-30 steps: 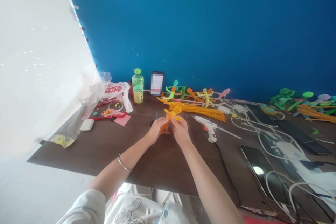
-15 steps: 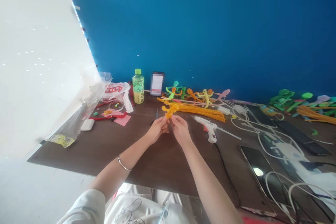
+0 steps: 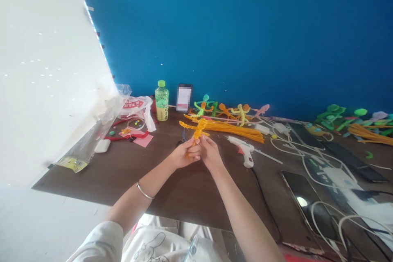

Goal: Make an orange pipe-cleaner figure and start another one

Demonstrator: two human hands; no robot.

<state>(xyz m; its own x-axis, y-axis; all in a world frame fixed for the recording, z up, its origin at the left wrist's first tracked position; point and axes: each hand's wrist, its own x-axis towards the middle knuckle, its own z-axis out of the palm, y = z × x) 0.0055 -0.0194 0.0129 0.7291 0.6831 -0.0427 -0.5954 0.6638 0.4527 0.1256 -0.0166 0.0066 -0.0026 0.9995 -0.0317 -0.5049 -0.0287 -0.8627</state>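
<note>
My left grip (image 3: 187,153) is clenched around the lower part of an orange figure (image 3: 199,129), fingers curled under it. My right grip (image 3: 210,151) pinches the same piece with its fingertips, close against the left. The figure sits near the centre of the frame, above the worktop (image 3: 193,192), its rounded head up and one long limb reaching out to the left; I can't make out the parts covered by my fingers.

Just behind my left grip I see scissors (image 3: 184,134), partly hidden. Beyond the figure, a bundle of orange stems (image 3: 238,131) lies towards the right, with a row of coloured figures (image 3: 241,114) behind it. Right of my hands rests a white glue gun (image 3: 245,153).

Further out, a bottle (image 3: 161,104) with a green cap stands left of centre, beside an upright phone (image 3: 184,98) near the blue wall (image 3: 233,37). Pink paper (image 3: 143,141) and a white case (image 3: 102,146) lie at the left of the frame. At lower right I have a dark phone (image 3: 302,188), with white cables (image 3: 312,217) looping across it.
</note>
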